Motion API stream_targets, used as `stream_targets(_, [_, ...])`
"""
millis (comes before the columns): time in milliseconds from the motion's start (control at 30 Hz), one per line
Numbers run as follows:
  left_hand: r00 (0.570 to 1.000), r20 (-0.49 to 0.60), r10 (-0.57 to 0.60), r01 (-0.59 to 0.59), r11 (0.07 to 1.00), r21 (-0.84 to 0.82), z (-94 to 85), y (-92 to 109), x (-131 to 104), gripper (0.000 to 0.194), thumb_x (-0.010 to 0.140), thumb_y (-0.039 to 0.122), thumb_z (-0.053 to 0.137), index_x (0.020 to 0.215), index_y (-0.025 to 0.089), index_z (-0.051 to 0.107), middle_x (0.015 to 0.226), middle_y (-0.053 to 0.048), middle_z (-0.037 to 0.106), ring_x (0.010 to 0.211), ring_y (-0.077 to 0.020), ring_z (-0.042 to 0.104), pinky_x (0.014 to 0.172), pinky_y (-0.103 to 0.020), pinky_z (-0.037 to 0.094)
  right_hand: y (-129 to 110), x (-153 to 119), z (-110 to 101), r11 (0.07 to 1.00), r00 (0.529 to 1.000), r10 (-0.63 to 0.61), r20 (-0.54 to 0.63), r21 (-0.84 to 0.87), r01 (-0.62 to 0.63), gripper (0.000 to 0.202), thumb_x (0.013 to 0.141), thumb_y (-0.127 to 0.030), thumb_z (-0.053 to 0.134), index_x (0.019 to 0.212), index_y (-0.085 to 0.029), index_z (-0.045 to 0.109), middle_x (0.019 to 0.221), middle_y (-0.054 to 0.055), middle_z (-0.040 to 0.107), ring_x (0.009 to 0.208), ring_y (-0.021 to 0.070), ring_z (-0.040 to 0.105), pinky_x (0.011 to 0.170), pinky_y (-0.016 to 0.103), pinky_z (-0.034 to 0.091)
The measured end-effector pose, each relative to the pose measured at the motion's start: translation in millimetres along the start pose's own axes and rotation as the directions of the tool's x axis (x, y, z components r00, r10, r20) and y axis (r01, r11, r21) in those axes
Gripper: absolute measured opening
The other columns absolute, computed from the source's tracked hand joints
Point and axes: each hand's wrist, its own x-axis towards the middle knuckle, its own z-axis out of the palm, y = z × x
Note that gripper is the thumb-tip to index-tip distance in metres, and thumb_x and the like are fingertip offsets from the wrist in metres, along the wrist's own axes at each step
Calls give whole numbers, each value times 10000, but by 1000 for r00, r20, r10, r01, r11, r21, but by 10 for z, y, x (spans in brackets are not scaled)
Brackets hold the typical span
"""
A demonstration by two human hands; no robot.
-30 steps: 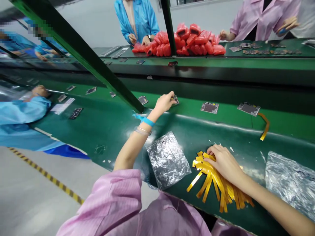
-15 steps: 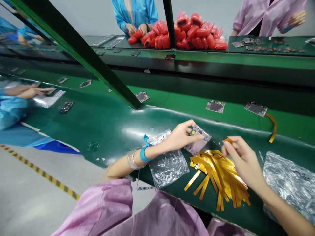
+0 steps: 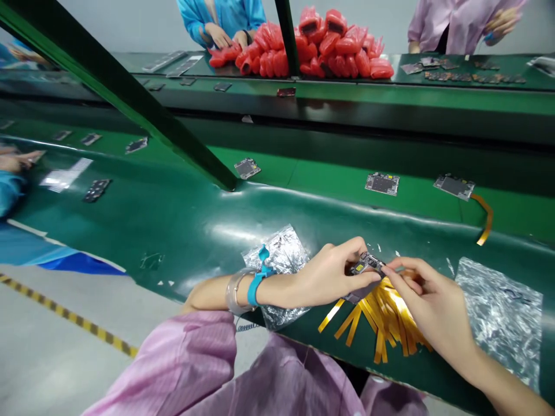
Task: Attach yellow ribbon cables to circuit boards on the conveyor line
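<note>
My left hand, with a blue strap and a clear bangle on its wrist, grips a small circuit board by its edges, tilted above the green bench. Thumb and fingertips of my right hand are pinched at the board's right edge; whatever lies between them is too small to make out. Under both hands fans a pile of orange ribbon strips. Crinkled clear bags lie on either side, the left bag partly beneath my left forearm and the right bag beyond my right hand.
Behind the bench runs a green strip bearing a circuit board and another board with an orange ribbon. A slanted green post stands at left. Across are red-wrapped items and two people; another person's hand shows far left.
My left hand has lowered and tilted the board, and my right hand has come left to its edge. The view has shifted a little, and the far-left person's hands have drawn back.
</note>
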Motion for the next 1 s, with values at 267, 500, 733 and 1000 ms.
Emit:
stream_targets(267, [997, 56, -59, 74, 947, -313, 67, -167, 99, 390, 874, 484, 727, 901, 217, 444, 724, 46, 572, 613, -95, 494, 538, -229, 351, -50, -35, -26, 995, 995, -96, -38, -42, 95, 49, 976, -261, 627, 961, -262, 674, 604, -74, 445, 480, 118, 470, 494, 239, 402])
stream_targets(500, [1000, 18, -2, 4, 995, -99, 62, -31, -17, 335, 902, 405, 699, 832, 217, 431, 652, 67, 510, 593, -86, 449, 512, -223, 304, -59, -23, -48, 1000, 1000, 6, -18, 9, -5, 91, 949, -312, 649, 905, -271, 716, 561, -73, 443, 456, 125, 482, 482, 245, 401])
stream_targets(733, [999, -45, 20, -22, 999, -38, 83, -12, -51, 344, 920, 448, 669, 819, 220, 432, 630, 69, 475, 574, -89, 418, 500, -228, 308, -103, -10, -35, 997, 997, 71, -43, 39, -70, 107, 919, -346, 665, 880, -283, 741, 555, -61, 466, 465, 136, 472, 481, 255, 400])
stream_targets(1000, [1000, -30, 6, -7, 999, -45, 74, -24, -43, 348, 917, 454, 678, 820, 220, 440, 640, 62, 500, 581, -94, 433, 516, -239, 315, -44, -18, -76, 1000, 1000, 11, -9, -21, -11, 68, 936, -300, 656, 922, -285, 721, 542, -63, 473, 447, 134, 447, 449, 249, 383])
